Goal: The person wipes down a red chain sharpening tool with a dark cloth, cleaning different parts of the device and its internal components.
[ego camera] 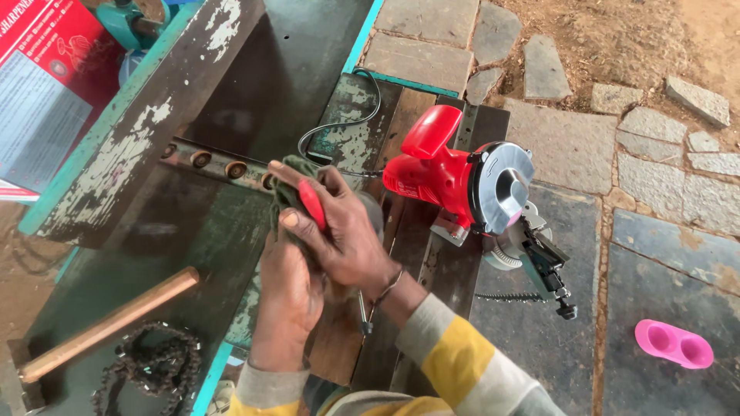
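My right hand (347,239) reaches across from the right, its fingers wrapped around a tool with a red handle (312,204) and a dark green cloth (291,176). My left hand (289,296) sits just below it, pressed against the cloth and under the right hand. A thin metal shaft (361,312) pokes out beneath my right wrist. Both hands hover over a worn wooden bench (231,231) with peeling green paint.
A red bench grinder (451,181) with a round metal guard stands right of the hands, its black cable (339,127) looping behind. A wooden handle (108,323) and a saw chain (150,366) lie at lower left. A pink plastic piece (673,344) lies on stone paving.
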